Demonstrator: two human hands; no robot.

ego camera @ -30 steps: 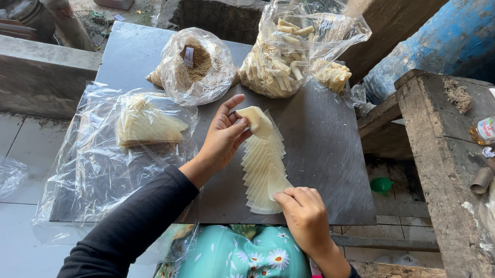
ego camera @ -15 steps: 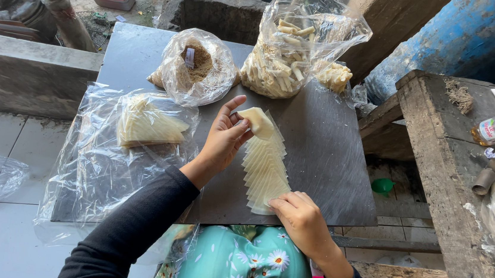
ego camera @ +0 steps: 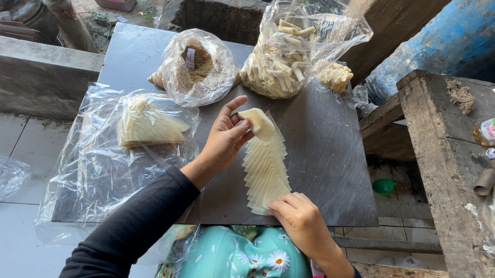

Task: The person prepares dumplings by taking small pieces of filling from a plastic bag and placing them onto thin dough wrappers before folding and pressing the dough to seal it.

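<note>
My left hand (ego camera: 223, 140) pinches the top wrapper (ego camera: 259, 122), lifting and curling its near edge between thumb and fingertips. My right hand (ego camera: 300, 218) lies flat, fingers bent, pressing the low end of the fanned row of wrappers (ego camera: 265, 170); it grips nothing, only pins.

The row sits mid-board on the dark slab (ego camera: 330, 152). Its long axis runs from about 12 o'clock at the lifted sheet down to about 5 o'clock under my right hand, sheets overlapping like shingles.

Handling, as I judge it: the sheets look thin, pale, light and limp, likely to tear or stick to each other. Best taken at a free corner or edge, peeled one at a time, with little squeeze.

At 10 o'clock of my left hand lies a clear plastic sheet (ego camera: 95, 173) with a small stack of wrappers (ego camera: 150, 126) under it. At 11 o'clock stands a bag of brown filling (ego camera: 197, 66); at 1 o'clock a bag of finished rolls (ego camera: 291, 47).
</note>
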